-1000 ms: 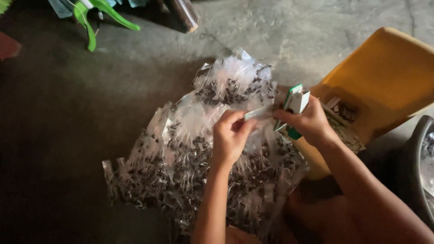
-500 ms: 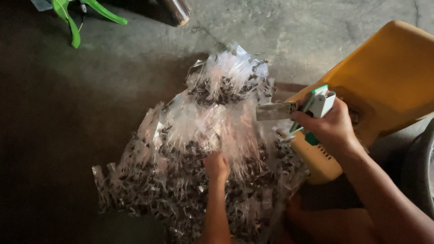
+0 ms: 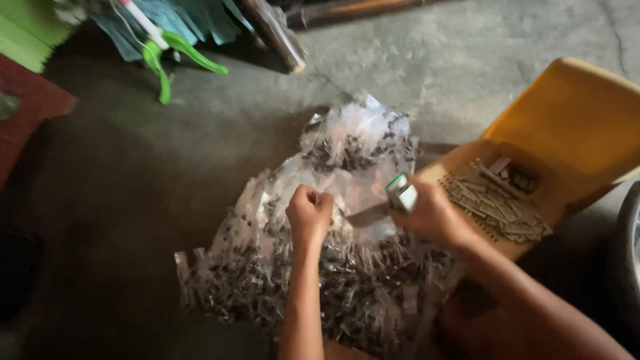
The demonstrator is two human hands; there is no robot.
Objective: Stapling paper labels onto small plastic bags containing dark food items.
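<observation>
Our left hand (image 3: 309, 215) is back up, pinching a clear packet (image 3: 347, 200) on the pile (image 3: 320, 280); right hand (image 3: 433, 217) grips the stapler (image 3: 402, 193).

Bare grey concrete floor (image 3: 427, 60) w/ clutter along the top edge: bright green plastic legs (image 3: 175, 57) beside crumpled teal cloth (image 3: 193, 20), a dark wooden pole w/ pale cut end (image 3: 277, 33), a lime-green flat object (image 3: 27, 30) in the upper-left corner, a dull red flat slab (image 3: 30, 110) just below it.
</observation>
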